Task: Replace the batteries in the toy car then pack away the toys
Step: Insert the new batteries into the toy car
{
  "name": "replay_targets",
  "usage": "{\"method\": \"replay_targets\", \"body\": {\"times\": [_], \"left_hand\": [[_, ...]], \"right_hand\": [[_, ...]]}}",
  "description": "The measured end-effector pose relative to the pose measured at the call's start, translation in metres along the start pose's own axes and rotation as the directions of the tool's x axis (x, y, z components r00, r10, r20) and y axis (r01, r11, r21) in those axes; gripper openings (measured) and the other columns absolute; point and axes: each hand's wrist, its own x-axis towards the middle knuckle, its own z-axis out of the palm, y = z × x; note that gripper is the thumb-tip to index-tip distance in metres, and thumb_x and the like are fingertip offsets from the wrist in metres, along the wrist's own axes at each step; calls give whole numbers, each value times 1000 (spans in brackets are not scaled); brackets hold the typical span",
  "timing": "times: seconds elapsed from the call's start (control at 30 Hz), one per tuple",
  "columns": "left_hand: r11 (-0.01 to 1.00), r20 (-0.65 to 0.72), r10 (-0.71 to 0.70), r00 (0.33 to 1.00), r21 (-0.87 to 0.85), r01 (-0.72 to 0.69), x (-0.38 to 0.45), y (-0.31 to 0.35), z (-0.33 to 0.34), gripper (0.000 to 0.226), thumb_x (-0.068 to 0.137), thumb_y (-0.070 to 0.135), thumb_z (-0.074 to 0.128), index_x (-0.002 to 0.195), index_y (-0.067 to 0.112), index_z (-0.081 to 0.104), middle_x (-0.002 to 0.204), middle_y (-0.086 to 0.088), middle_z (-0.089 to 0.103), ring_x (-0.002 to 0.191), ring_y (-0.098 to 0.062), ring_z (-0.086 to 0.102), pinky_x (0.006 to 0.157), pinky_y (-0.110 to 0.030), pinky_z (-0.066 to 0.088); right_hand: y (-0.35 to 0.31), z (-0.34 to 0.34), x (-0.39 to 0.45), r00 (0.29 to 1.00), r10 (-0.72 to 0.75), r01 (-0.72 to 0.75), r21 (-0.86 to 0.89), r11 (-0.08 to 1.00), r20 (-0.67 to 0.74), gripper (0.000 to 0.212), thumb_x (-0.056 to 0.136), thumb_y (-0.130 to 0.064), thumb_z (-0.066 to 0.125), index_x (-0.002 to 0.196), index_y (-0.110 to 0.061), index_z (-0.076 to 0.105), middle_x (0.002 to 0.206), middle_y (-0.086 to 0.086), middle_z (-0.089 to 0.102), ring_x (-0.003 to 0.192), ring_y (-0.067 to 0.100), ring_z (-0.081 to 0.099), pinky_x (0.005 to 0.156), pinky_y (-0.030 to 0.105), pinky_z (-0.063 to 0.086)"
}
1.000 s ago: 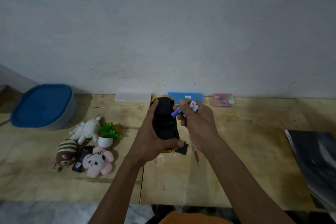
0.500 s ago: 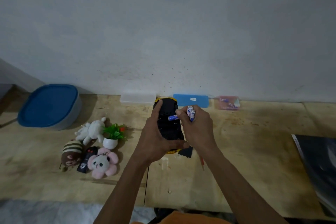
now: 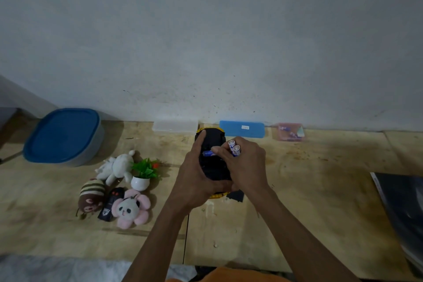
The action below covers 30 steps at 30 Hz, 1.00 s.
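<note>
The toy car (image 3: pixel 212 167), yellow with a black underside, is held upside down above the table. My left hand (image 3: pixel 196 181) grips it from the left and near end. My right hand (image 3: pixel 245 165) holds two blue-and-white batteries (image 3: pixel 234 147) upright in its curled fingers. Its fingertips press a third blue battery (image 3: pixel 207 153) into the car's underside. A black battery cover (image 3: pixel 235 196) lies on the wood just under my right wrist.
A blue-lidded tub (image 3: pixel 63 136) stands far left. Near it lie a white plush (image 3: pixel 116 166), a small potted plant (image 3: pixel 143 173), a striped plush (image 3: pixel 91 196), a black remote (image 3: pixel 109 206) and a pink panda plush (image 3: pixel 131 208). A clear box (image 3: pixel 175 126), blue case (image 3: pixel 241 128) and pink box (image 3: pixel 289 131) line the wall. A dark book (image 3: pixel 405 201) lies right.
My right hand has lowered the single battery from above the car down into its underside. The view has shifted slightly; my left hand keeps its grip on the car.
</note>
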Motion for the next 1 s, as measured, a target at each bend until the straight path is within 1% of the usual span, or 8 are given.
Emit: {"method": "replay_targets", "body": {"times": [0.2,0.37,0.43,0.5,0.6,0.67,0.87,1.0], "left_hand": [[1000,-18,-24,1000,-4,24,0,-3,-3,139,39,37,102,152,52,24,149,14,45,131,-17,55,95,-47,57],[1000,3,2,1000,-20,-2,-1,1,-5,138,43,23,103,155,43,25,146,16,46,126,-9,57,88,-26,59],[1000,-3,-6,1000,-28,6,-1,2,-5,137,43,27,103,154,45,24,146,16,45,126,-8,56,89,-26,59],[1000,-13,-17,1000,-20,17,-2,4,-6,138,40,40,102,153,47,23,147,14,46,128,-10,55,94,-36,58],[999,-38,-48,998,-26,47,-2,3,-9,141,37,45,102,154,46,23,147,16,46,129,-14,54,96,-45,57],[998,-42,-57,998,-16,56,-4,0,-12,143,35,50,101,154,47,21,149,16,43,132,-15,51,98,-47,56],[999,-20,-53,998,3,53,-9,-3,-10,145,33,54,100,153,49,20,150,16,41,133,-17,50,101,-49,54],[999,5,-43,999,-6,43,-11,3,-6,143,38,44,100,155,45,19,145,20,41,131,-13,49,101,-45,54]], "right_hand": [[1,-3,5,989,135,-140,104,985,58,29,71,-36,88,73,-14,69,68,-1,69,61,8,65,56,22,52],[-3,-8,10,972,185,-213,219,952,143,31,68,-31,91,69,-11,67,61,-4,64,48,-3,56,46,11,41],[-6,-11,12,963,191,-231,220,948,189,30,73,-33,88,69,-14,65,58,-7,60,47,-2,53,45,12,40],[-6,-16,12,936,232,-307,296,904,264,26,85,-34,78,77,-12,66,62,-3,59,54,5,52,48,17,39],[-6,-32,10,880,257,-448,519,728,399,17,100,-23,58,106,-10,67,84,8,69,70,16,62,56,24,48],[-3,-43,7,886,216,-435,577,691,410,17,103,-16,53,117,-15,62,97,9,74,79,18,70,61,24,54],[6,-51,1,911,203,-387,571,724,359,17,101,-19,55,115,-15,63,111,4,75,97,16,68,71,25,53],[7,-50,1,893,291,-450,655,607,343,20,100,-20,57,114,-9,65,103,5,67,97,19,64,73,25,54]]}}
